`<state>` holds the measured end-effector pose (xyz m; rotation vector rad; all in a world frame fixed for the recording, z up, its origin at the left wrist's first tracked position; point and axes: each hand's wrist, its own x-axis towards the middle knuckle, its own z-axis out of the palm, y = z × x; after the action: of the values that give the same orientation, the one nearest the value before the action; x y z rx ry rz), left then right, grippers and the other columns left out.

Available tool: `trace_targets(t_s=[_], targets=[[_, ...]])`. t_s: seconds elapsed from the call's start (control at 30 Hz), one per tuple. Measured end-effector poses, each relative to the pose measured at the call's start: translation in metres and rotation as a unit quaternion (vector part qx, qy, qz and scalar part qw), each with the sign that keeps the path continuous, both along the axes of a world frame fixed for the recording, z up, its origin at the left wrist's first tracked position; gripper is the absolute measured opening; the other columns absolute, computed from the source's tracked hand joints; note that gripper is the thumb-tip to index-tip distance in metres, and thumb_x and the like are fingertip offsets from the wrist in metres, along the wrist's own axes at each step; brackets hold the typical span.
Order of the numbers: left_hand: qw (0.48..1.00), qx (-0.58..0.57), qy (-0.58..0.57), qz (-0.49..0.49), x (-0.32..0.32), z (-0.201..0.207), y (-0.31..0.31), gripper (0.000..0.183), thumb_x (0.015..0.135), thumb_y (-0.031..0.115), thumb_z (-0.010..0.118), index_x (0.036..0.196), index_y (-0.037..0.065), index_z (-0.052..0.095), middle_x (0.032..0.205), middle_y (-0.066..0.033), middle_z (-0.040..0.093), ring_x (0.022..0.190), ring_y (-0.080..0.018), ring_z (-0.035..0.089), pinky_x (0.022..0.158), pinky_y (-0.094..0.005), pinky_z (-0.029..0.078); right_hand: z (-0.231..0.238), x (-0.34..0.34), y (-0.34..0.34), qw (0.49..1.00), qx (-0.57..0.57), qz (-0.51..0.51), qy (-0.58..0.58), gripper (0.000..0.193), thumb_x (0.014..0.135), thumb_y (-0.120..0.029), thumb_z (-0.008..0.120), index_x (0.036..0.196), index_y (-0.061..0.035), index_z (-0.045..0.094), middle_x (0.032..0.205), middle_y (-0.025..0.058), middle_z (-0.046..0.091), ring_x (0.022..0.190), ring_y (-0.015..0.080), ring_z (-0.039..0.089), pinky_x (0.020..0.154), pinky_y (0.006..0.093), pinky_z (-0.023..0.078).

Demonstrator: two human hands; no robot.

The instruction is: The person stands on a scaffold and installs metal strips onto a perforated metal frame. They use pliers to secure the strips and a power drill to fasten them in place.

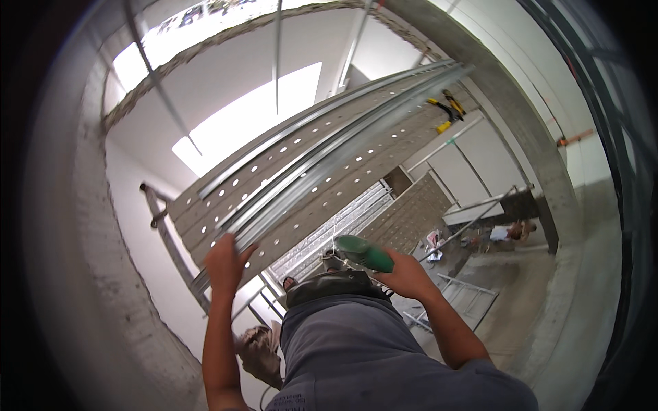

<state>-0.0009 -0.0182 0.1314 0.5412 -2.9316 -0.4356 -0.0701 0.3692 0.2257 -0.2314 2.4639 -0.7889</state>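
Note:
My left hand (225, 264) is at the near end of a long silvery metal channel (322, 168). Its fingers curl over the channel's end, with the thumb to the right side. The channel slants up to the far right, and its far part is smeared by motion. In front of my waist my right hand (406, 277) is closed round a green power tool (363, 252), whose rounded end points left. The tool's tip is hard to make out.
More metal channels (274, 152) lie on a perforated scaffold plank (195, 216). Yellow-and-black hand tools (449, 113) lie toward its far right end. A scaffold post (164, 233) stands at left. Far below, on the lower floor, are metal frames (469, 301) and a person (513, 231).

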Motion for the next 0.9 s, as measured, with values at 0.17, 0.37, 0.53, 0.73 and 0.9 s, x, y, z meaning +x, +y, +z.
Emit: trace_targets(t_s=[0.17,0.37,0.53,0.73,0.9], targets=[[0.989,0.137,0.045,-0.039,-0.033,-0.087,0.034,0.057,0.079,0.057,0.076,0.099,0.004,0.065,0.088,-0.0171,0.069,0.083,-0.0395,0.066,0.074,-0.0484,0.052,0.001,0.026,0.000,1.000,-0.014,-0.004,-0.007,0.052,0.077,-0.016,0.078,0.125,-0.0014,0.062,0.103,0.0172,0.073,0.097,0.0296,0.070,0.086,0.0378,0.052],[0.992,0.101,0.048,-0.059,-0.069,-0.157,0.066,0.059,0.077,0.051,0.079,0.111,0.006,0.063,0.108,-0.0118,0.067,0.108,-0.0314,0.062,0.092,-0.0485,0.046,0.011,0.049,-0.015,0.999,0.024,-0.046,0.003,0.034,0.080,-0.014,0.075,0.109,-0.0013,0.063,0.086,0.0045,0.068,0.066,0.0109,0.060,0.059,0.0282,0.048],[0.987,0.144,0.064,-0.031,-0.020,-0.158,0.050,0.080,0.076,0.045,0.082,0.138,0.005,0.050,0.140,-0.0155,0.050,0.134,-0.0327,0.042,0.113,-0.0497,0.030,0.031,0.056,-0.039,0.998,-0.004,-0.064,0.001,0.032,0.080,-0.012,0.074,0.108,-0.0009,0.064,0.085,0.0027,0.068,0.066,0.0098,0.059,0.058,0.0270,0.047],[0.983,0.154,0.098,0.026,0.061,-0.161,-0.023,0.075,0.075,0.041,0.082,0.137,0.010,0.054,0.136,-0.0118,0.055,0.130,-0.0315,0.046,0.110,-0.0490,0.030,0.035,0.055,-0.086,0.999,0.008,-0.008,-0.035,0.048,0.080,-0.009,0.076,0.124,0.0002,0.061,0.103,0.0105,0.071,0.093,0.0168,0.065,0.086,0.0320,0.050],[0.974,0.158,0.154,-0.046,0.059,-0.175,-0.037,0.056,0.075,0.035,0.082,0.123,0.013,0.063,0.124,-0.0066,0.061,0.123,-0.0282,0.050,0.106,-0.0469,0.032,0.018,0.057,-0.140,0.997,0.010,0.065,-0.048,0.051,0.078,-0.010,0.078,0.125,0.0000,0.062,0.104,0.0139,0.073,0.093,0.0190,0.067,0.086,0.0337,0.051]])
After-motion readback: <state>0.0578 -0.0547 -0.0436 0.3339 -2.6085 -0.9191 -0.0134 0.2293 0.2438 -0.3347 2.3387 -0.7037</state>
